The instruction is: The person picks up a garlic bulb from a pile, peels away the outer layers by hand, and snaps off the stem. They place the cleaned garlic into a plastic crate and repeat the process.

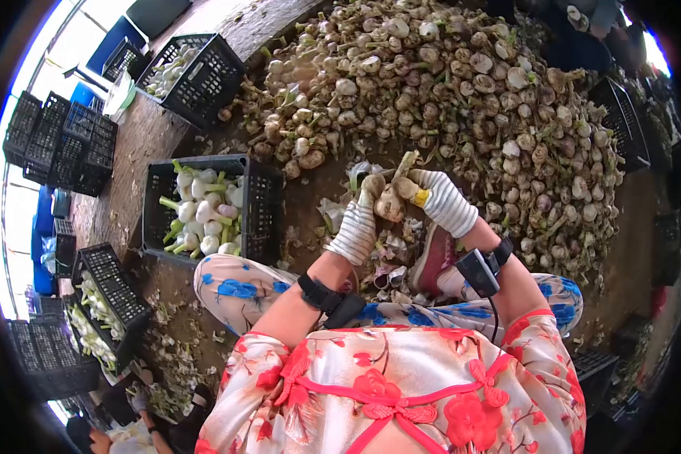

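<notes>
An unpeeled, dirty garlic bulb (pixel 390 206) with a short stem is held between my two gloved hands, in front of my crossed legs. My left hand (pixel 362 216) has its fingers closed at the bulb's left side. On the other side, my right hand (pixel 436 198) grips the bulb near its stem, with a yellow band on one finger. Loose skins (pixel 390 253) lie below the hands. A large heap of unpeeled garlic (pixel 446 91) rises just beyond them. To the left stands a black crate (pixel 261 204) holding clean white bulbs (pixel 204 208) with green stems.
Another crate (pixel 212 79) of garlic stands at the upper left. Stacked black crates (pixel 60 144) are at the far left, with tilted garlic-filled crates (pixel 110 284) nearer. Another person's gloved hand (pixel 138 401) shows at the lower left. A crate (pixel 620 121) sits right of the heap.
</notes>
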Available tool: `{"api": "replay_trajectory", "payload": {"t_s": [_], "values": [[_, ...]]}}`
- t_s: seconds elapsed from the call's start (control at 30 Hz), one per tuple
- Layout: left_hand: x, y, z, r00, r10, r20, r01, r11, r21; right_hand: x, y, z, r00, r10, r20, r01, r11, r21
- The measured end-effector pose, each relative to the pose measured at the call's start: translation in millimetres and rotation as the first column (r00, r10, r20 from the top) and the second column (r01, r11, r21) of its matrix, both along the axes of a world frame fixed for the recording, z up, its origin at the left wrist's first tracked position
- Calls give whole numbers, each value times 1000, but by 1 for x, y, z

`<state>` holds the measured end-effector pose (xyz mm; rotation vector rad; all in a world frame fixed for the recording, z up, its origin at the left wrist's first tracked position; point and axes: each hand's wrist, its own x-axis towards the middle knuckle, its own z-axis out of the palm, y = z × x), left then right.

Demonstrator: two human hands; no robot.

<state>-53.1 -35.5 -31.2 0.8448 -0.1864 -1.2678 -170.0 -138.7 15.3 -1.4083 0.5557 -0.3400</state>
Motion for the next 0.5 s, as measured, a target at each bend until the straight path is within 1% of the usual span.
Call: {"api": "replay_trajectory", "payload": {"t_s": [0.03,0.07,0.13,0.17,0.2,0.23,0.27,0.3,0.33,0.37,0.4,0.43,0.47,0.5], "values": [[-1,-1,7,988,16,-152,1,994,110,-1,5,5,1000,6,-6,-6,1000,-1],[-1,1,14,988,17,-156,0,994,107,-4,9,13,999,4,-39,-4,1000,-8],[1,5,31,958,-146,-247,167,984,66,-7,16,19,997,1,-83,-3,1000,-18],[4,9,38,931,-242,-274,252,968,1,-7,20,20,998,-33,-59,25,991,-131],[8,10,27,929,-241,-282,251,968,-3,-8,24,21,998,-63,-31,54,968,-244],[14,8,8,812,-452,-368,387,891,-239,-8,26,16,997,-83,-1,81,969,-235],[17,5,7,653,-653,-383,468,746,-474,-8,26,11,996,-84,0,82,966,-245],[17,5,7,711,-553,-433,449,832,-326,-8,26,6,990,-137,23,138,982,-126],[16,5,16,768,-445,-461,417,893,-167,-7,25,-1,982,-187,36,187,982,-2],[12,7,38,914,-342,-219,324,939,-112,-4,21,-6,971,-238,-11,239,970,43],[13,6,12,973,-229,-8,225,963,-148,-1,18,-10,970,-242,-9,243,969,39],[13,5,-13,977,-82,198,117,977,-177,3,18,-12,956,-292,22,293,956,-12],[-1,16,39,945,-7,327,64,985,-163,5,24,-12,939,-341,50,344,937,-56],[-2,16,31,951,25,308,25,987,-157,8,30,-8,939,-340,50,343,935,-89]]}}
